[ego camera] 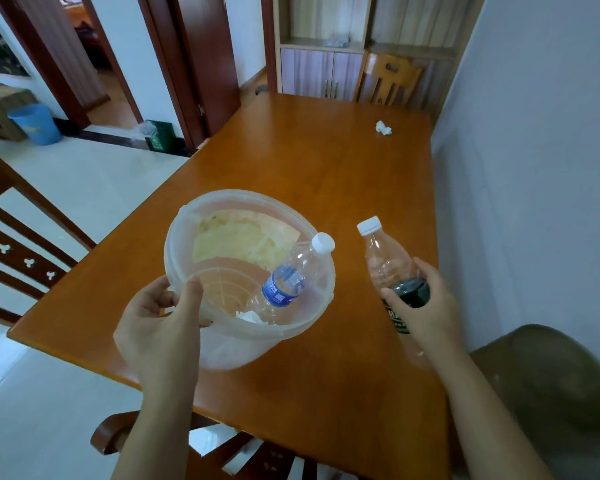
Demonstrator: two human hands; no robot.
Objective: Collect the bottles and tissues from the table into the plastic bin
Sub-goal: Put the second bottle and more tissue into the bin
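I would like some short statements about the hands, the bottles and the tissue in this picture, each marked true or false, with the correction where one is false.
1. The left hand grips the rim of the plastic bin. True.
2. The blue-label bottle lies outside the plastic bin. False: it leans inside, its cap above the rim.
3. The right hand holds the dark-label bottle. True.
4. Both bottles have lost their caps. False: each has a white cap.
5. A crumpled tissue lies on the far part of the table. True.
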